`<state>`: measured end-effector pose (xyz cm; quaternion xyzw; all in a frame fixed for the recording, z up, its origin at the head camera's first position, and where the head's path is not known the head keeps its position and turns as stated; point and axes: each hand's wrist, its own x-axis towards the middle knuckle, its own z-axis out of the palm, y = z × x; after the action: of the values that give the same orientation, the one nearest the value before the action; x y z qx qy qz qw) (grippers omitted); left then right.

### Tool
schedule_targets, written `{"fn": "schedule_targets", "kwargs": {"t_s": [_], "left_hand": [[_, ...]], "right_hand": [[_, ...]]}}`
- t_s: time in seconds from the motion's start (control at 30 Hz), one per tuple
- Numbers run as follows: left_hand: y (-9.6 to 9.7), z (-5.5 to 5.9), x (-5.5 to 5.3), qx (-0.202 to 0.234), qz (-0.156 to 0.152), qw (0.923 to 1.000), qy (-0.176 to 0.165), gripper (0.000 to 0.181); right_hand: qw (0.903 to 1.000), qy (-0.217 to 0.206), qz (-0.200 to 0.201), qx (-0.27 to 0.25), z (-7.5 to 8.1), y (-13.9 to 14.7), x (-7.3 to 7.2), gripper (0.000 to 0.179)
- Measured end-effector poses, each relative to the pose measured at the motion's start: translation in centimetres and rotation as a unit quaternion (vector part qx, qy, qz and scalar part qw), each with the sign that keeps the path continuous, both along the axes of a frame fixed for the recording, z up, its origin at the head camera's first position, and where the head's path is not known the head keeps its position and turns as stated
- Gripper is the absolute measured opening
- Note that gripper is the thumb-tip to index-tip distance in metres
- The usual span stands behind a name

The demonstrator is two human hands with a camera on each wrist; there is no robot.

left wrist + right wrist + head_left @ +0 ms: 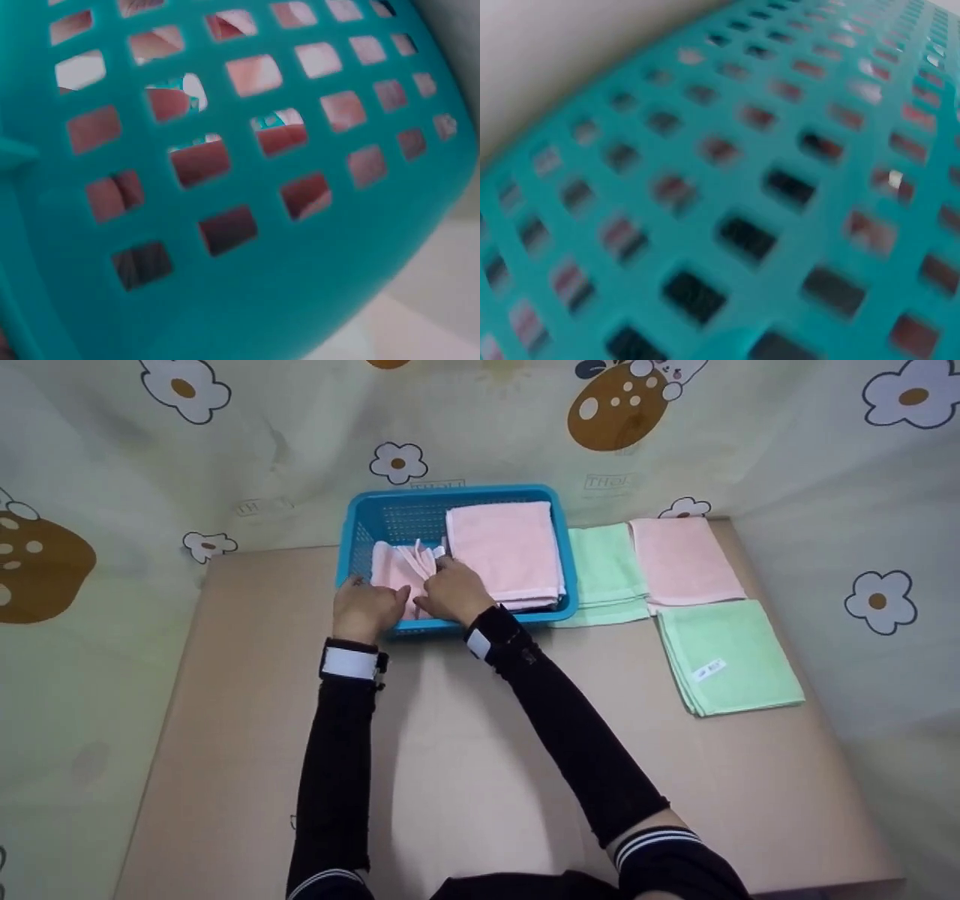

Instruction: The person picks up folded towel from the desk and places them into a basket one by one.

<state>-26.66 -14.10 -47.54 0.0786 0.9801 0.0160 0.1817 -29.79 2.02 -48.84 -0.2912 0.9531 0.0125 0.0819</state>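
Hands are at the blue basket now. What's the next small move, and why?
I'd probably smooth down the rumpled pink cloth in the left part of the blue basket. It stands up in loose folds near the right hand, while the folded pink stack beside it lies flat.

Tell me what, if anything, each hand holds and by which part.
In the blue rectangular plastic basket, the right hand appears to pinch the crumpled pink cloth by its raised folds. Whether the left hand grips anything cannot be told.
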Motion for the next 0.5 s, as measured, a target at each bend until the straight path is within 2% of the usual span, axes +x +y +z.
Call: {"fn": "schedule_targets", "kwargs": {"t_s": [0.07, 0.13, 0.23, 0.37, 0.43, 0.5], "left_hand": [[0.2, -0.2, -0.1, 0.012, 0.001, 0.9998, -0.012, 0.072], [0.3, -0.5, -0.2, 0.025, 0.0, 0.9997, 0.003, 0.072], [0.2, -0.9, -0.2, 0.062, 0.003, 0.9958, 0.067, 0.069], [-0.4, -1.3, 0.4, 0.124, 0.012, 0.9785, 0.164, 0.059], [-0.9, -1.3, 0.9, 0.133, 0.014, 0.9714, 0.196, 0.056], [-1.3, -1.4, 1.5, 0.128, 0.018, 0.9683, 0.214, 0.057]], "right_hand": [[0.9999, -0.005, -0.007, 0.007, -0.1, 0.2, 0.0, 0.055], [0.9999, 0.004, -0.012, 0.002, -0.2, 0.4, 0.0, 0.053], [0.9987, 0.024, -0.022, -0.039, -0.3, 0.7, 0.0, 0.045], [0.993, 0.03, -0.035, -0.109, 0.1, 1.0, 0.0, 0.04], [0.9917, 0.026, -0.037, -0.12, 0.5, 1.1, 0.1, 0.042], [0.9935, 0.024, -0.024, -0.109, 0.8, 1.2, 0.1, 0.044]]}}
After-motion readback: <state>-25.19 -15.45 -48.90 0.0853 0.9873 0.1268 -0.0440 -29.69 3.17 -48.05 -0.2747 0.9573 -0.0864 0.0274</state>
